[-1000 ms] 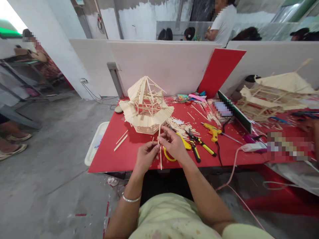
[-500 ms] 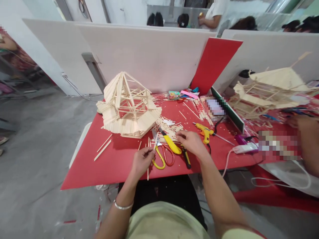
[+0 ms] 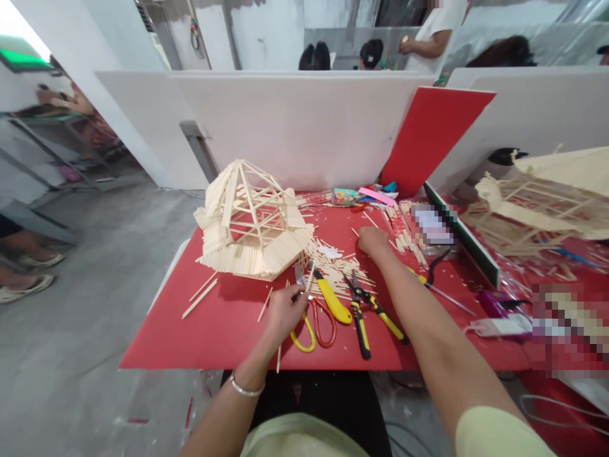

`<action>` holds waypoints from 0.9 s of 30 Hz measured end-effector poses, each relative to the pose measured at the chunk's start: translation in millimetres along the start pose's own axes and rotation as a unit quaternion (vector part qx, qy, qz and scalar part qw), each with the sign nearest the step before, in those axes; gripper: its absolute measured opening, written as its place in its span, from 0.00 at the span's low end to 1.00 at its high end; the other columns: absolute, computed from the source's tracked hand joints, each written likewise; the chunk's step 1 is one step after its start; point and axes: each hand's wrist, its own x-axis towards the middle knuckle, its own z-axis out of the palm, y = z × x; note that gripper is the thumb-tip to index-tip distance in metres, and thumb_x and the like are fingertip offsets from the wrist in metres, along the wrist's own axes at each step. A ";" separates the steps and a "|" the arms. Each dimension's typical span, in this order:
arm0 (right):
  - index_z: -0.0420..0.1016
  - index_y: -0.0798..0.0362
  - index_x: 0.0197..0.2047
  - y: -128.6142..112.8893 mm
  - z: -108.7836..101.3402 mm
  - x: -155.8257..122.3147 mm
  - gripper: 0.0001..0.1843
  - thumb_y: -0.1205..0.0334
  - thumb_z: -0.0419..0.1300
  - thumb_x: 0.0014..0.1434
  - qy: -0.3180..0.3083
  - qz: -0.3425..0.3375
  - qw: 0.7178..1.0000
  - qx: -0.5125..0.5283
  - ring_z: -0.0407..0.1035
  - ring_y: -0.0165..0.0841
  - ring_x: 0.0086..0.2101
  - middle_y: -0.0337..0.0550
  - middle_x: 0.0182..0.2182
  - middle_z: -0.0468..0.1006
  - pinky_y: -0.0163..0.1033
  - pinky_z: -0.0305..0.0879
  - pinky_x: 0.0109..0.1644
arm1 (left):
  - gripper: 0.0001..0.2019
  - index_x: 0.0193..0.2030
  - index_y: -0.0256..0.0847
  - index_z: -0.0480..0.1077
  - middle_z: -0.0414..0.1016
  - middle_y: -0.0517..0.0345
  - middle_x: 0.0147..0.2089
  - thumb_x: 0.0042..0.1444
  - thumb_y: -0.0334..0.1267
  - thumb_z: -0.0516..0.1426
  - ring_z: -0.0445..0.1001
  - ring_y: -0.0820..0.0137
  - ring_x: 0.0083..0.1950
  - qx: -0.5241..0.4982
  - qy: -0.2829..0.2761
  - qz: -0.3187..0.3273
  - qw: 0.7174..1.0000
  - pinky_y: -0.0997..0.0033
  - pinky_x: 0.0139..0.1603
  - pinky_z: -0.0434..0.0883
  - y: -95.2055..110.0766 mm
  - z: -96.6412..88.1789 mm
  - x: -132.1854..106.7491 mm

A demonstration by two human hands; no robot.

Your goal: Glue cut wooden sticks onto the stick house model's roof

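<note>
My left hand [image 3: 287,311] is closed, pinching a thin wooden stick [image 3: 311,275] that points up from the fingertips. It hovers over scissors [image 3: 304,343] with one yellow and one red handle. My right hand [image 3: 373,242] is stretched farther over the red table, its fingers closed on another wooden stick [image 3: 354,233], whose end shows to the left of them. A yellow-handled knife [image 3: 335,301] and open black-and-yellow cutters [image 3: 364,324] lie between my arms. Behind my left hand stands a stick-built model house [image 3: 257,235] with an open roof frame.
Loose sticks [image 3: 345,276] are heaped beside the model, and two more lie at left [image 3: 200,298]. My right forearm mostly hides a yellow glue gun [image 3: 417,275]. A green-edged board [image 3: 464,235] divides off another model [image 3: 523,209]. White panels [image 3: 295,127] stand behind the table [image 3: 162,343].
My right hand has moved forward from beside the knife to a stick lying farther back, uncovering the cutters. My left hand still holds its stick. The view has shifted slightly.
</note>
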 end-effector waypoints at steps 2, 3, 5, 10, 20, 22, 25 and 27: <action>0.73 0.61 0.52 -0.1 -6.9 -4.2 0.20 0.56 0.61 0.62 -0.005 -0.009 1.000 0.019 0.71 0.42 0.49 0.57 0.50 0.75 0.50 0.69 0.52 | 0.10 0.37 0.41 0.81 0.77 0.57 0.25 0.53 0.43 0.62 0.69 0.70 0.24 0.023 0.022 0.009 0.999 0.75 0.28 0.63 -2.0 -4.6 0.3; 0.76 0.63 0.49 0.7 -11.2 -10.5 0.18 0.59 0.62 0.61 -0.005 -0.019 0.999 0.033 0.72 0.45 0.48 0.61 0.47 0.77 0.48 0.68 0.51 | 0.10 0.38 0.41 0.81 0.78 0.56 0.27 0.53 0.43 0.62 0.70 0.70 0.26 0.028 0.031 0.017 0.999 0.74 0.30 0.64 -2.6 -7.4 -0.9; 0.79 0.63 0.43 1.8 -19.9 -33.6 0.14 0.61 0.60 0.59 -0.004 -0.049 0.996 0.072 0.74 0.44 0.45 0.59 0.41 0.80 0.43 0.68 0.48 | 0.10 0.38 0.42 0.81 0.79 0.54 0.30 0.55 0.44 0.62 0.72 0.69 0.29 0.026 0.032 0.035 0.999 0.73 0.33 0.66 -1.9 -12.9 -5.9; 0.77 0.51 0.43 -24.4 -26.2 -147.7 0.16 0.53 0.51 0.65 0.011 -0.181 0.946 0.267 0.74 0.32 0.34 0.39 0.33 0.81 0.33 0.67 0.38 | 0.12 0.39 0.40 0.81 0.78 0.53 0.34 0.59 0.45 0.59 0.73 0.69 0.31 -0.094 0.015 0.045 0.994 0.72 0.33 0.69 15.8 -24.8 -24.7; 0.80 0.47 0.42 -126.0 -11.2 -275.4 0.14 0.53 0.55 0.66 0.036 -0.355 0.871 0.339 0.75 0.32 0.33 0.40 0.35 0.83 0.35 0.67 0.38 | 0.12 0.34 0.38 0.77 0.74 0.56 0.33 0.56 0.46 0.63 0.69 0.76 0.28 -0.257 0.091 0.061 0.960 0.78 0.26 0.67 30.4 -79.0 -61.5; 0.80 0.47 0.43 -130.7 -31.6 -273.2 0.13 0.54 0.56 0.66 0.084 -0.387 0.860 0.322 0.75 0.33 0.36 0.40 0.39 0.83 0.35 0.67 0.42 | 0.13 0.32 0.38 0.74 0.71 0.60 0.27 0.58 0.47 0.61 0.65 0.78 0.23 -0.234 0.091 0.074 0.965 0.78 0.23 0.64 35.8 -98.5 -62.0; 0.75 0.48 0.55 -143.0 -73.6 -264.4 0.18 0.53 0.55 0.66 0.180 -0.423 0.841 0.286 0.74 0.32 0.37 0.42 0.43 0.82 0.37 0.66 0.43 | 0.15 0.31 0.38 0.73 0.69 0.63 0.22 0.59 0.48 0.59 0.64 0.79 0.18 -0.187 0.048 0.103 0.976 0.78 0.19 0.62 54.9 -124.6 -56.7; 0.73 0.48 0.58 -157.2 -101.2 -255.2 0.21 0.52 0.57 0.65 0.197 -0.454 0.834 0.244 0.72 0.31 0.34 0.42 0.40 0.82 0.37 0.65 0.40 | 0.16 0.31 0.38 0.74 0.67 0.65 0.18 0.58 0.49 0.60 0.62 0.80 0.15 -0.184 0.031 0.105 0.977 0.79 0.16 0.58 69.4 -136.9 -49.9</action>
